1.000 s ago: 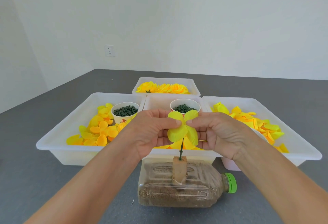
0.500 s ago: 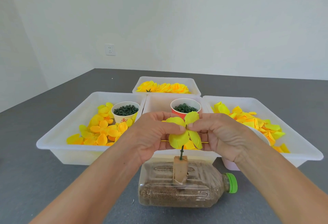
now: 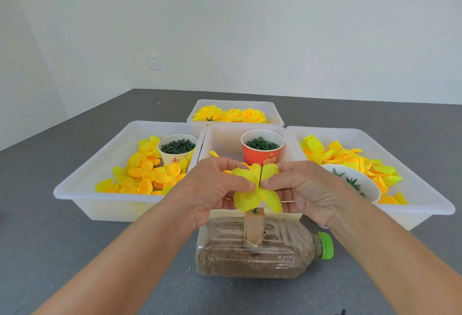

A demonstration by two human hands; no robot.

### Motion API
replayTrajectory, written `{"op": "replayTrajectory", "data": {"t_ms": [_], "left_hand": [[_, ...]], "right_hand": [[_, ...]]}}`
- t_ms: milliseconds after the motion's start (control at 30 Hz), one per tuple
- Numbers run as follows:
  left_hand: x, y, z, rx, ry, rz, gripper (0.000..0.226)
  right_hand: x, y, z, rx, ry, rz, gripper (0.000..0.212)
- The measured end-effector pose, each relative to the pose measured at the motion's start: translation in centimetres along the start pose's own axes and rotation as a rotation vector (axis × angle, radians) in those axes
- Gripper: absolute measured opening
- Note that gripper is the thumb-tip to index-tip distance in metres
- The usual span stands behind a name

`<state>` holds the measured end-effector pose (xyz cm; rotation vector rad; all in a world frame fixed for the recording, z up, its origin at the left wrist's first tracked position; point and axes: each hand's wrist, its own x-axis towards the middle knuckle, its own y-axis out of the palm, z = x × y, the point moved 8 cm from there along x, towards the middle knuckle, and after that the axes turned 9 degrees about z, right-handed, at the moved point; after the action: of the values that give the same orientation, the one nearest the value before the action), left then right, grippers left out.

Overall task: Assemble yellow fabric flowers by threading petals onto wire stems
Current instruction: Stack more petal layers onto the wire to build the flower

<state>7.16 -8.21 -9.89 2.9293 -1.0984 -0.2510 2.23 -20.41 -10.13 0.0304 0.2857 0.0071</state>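
From where I sit watching the head view, I take the sand-filled bottle (image 3: 257, 252) lying on its side as my landmark, with its green cap to the right and a small foam block (image 3: 254, 226) standing up from it. Far left of the bottle and behind it, the left tray (image 3: 82, 189) holds loose orange-yellow petals and a cream paper cup (image 3: 178, 149) of dark green pieces. Just above the bottle and left of the block, my left hand (image 3: 212, 189) pinches the yellow petal piece (image 3: 257, 189) with thumb and forefinger curled tight near its centre. The thin wire stem (image 3: 260, 176) rises from the block and already pokes up through the petal's middle, so the petal sits part-way down the wire, a little above the block. Right of the wire, my right hand (image 3: 305, 189) pinches the same petal from the other side, fingers narrow. Behind them stands a red cup (image 3: 262, 148) of green rings, and further right the right tray (image 3: 425, 204) with pale yellow petals. My worry from here: uneven pushing by the two pinches could bend the thin wire or tear the fabric hole, and a sideways tug might tip the block or roll the bottle
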Motion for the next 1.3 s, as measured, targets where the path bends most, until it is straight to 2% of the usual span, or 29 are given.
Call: {"op": "replayTrajectory", "data": {"t_ms": [167, 433, 733, 1133, 1300], "left_hand": [[-0.1, -0.1, 0.6, 0.037, -0.004, -0.016, 0.034], [0.0, 0.3, 1.3, 0.001, -0.050, 0.018, 0.030], [0.2, 0.1, 1.4, -0.016, -0.050, -0.013, 0.024], [0.6, 0.6, 1.2, -0.027, -0.081, 0.042, 0.024], [0.5, 0.8, 1.9, -0.109, -0.136, 0.076, 0.022]], "right_hand": [[0.1, 0.2, -0.7, -0.003, 0.021, 0.011, 0.013], [0.2, 0.4, -1.0, 0.017, 0.055, 0.033, 0.017], [0.2, 0.2, -1.1, 0.008, 0.064, 0.026, 0.022], [0.5, 0.5, -1.3, 0.036, 0.088, 0.055, 0.018], [0.4, 0.6, -1.4, 0.068, 0.091, 0.070, 0.022]]}}
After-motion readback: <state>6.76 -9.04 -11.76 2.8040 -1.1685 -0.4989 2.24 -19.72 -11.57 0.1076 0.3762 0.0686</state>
